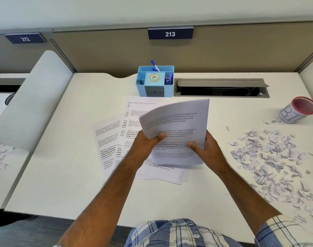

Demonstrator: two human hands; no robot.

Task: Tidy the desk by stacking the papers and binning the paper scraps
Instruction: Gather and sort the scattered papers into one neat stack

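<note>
White printed sheets are lifted mid-desk, left hand and right hand each pinching a lower edge – thin, floppy, so grip both sides. More papers lie beneath; paper scraps are scattered right, near the red-rimmed bin – light, need scooping.

— What can be read at the desk?
— Sign at twelve o'clock: "213". Sign at ten o'clock: "212".
— The cup at two o'clock?
— "BI", hand-drawn, sideways.
— The sheets?
— "Village life", "slower pace"; the rest blurs.
</note>
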